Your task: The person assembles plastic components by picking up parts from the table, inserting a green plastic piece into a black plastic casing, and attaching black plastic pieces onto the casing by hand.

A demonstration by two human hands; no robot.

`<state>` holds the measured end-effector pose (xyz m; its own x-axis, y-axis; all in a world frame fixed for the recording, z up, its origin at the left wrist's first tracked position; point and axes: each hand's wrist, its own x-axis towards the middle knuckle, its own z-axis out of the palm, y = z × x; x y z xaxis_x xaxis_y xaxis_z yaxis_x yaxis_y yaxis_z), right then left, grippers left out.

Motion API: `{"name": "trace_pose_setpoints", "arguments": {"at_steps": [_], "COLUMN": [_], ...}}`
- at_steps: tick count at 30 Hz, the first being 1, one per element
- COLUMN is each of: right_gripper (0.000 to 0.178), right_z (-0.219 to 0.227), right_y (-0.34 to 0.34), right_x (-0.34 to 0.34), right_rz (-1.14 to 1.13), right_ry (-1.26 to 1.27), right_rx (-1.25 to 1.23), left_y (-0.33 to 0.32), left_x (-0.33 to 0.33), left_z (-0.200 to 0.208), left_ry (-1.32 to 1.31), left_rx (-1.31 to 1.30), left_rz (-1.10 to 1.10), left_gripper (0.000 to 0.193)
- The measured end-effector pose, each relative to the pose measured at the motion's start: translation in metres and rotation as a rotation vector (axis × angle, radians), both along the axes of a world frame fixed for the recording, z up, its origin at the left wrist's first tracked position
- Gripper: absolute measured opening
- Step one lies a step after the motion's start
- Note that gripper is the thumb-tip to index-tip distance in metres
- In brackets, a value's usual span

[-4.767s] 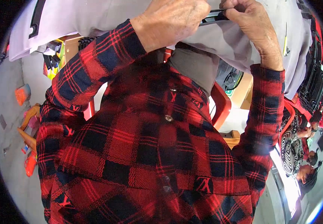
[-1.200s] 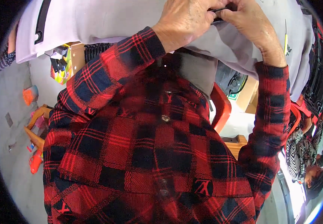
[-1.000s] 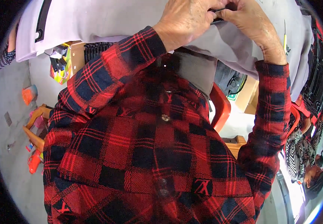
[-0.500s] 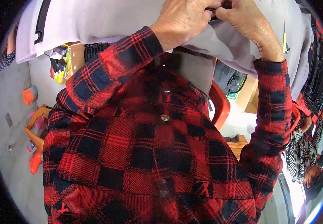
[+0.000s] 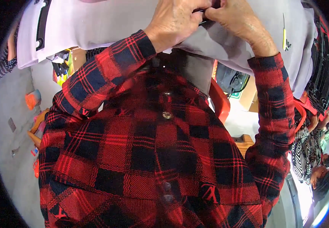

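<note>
Both hands meet at the top edge of the head view, above a pale lilac-grey cloth [image 5: 107,22] spread over the table. My left hand [image 5: 177,21] is closed, its thumb and fingers pinched together. Facing it, my right hand [image 5: 236,19] is closed too, with the thumb pointing toward the left hand. Between the fingertips shows a small dark piece [image 5: 207,19], mostly covered by the fingers, so its kind cannot be made out. A slim tool with a yellow handle [image 5: 284,40] and a thin shaft lies on the cloth to the right of my right hand.
On the cloth's left lies a long black strip [image 5: 41,26] with holes. Black parts [image 5: 320,85] are heaped along the right edge. Below the cloth stand a red plastic chair [image 5: 220,100] and boxes [image 5: 249,95]. Other people sit at the far right [image 5: 303,159] and upper left [image 5: 7,66].
Hands, cloth and tool all sit slightly further left in the picture, as the view has shifted a little. The hands keep the same pinched pose around the dark piece.
</note>
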<state>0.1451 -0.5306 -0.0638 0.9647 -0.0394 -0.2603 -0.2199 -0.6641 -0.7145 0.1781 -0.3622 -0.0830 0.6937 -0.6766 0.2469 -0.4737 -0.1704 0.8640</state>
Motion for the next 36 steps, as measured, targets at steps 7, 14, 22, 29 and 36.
{"name": "trace_pose_setpoints", "arguments": {"at_steps": [7, 14, 22, 29, 36], "right_gripper": [0.016, 0.015, 0.012, 0.005, 0.005], "right_z": [0.008, 0.013, 0.007, -0.002, -0.003], "right_y": [0.002, 0.006, -0.01, -0.015, -0.014], "right_x": [0.0, 0.001, 0.004, -0.001, -0.004], "right_rz": [0.009, 0.08, 0.127, 0.103, 0.054], "right_ry": [0.011, -0.054, -0.011, -0.016, 0.018], "right_rx": [-0.071, -0.275, -0.047, 0.154, 0.158], "left_y": [-0.002, 0.001, -0.006, -0.004, -0.005], "left_x": [-0.001, 0.003, 0.0, -0.002, -0.003], "left_z": [0.004, -0.016, 0.003, 0.005, 0.005], "left_ry": [0.034, -0.029, 0.09, 0.16, 0.169], "left_rx": [0.029, 0.097, 0.046, 0.141, 0.151], "left_rz": [0.002, 0.015, -0.012, 0.023, 0.013], "left_gripper": [0.018, 0.018, 0.017, 0.023, 0.023]}}
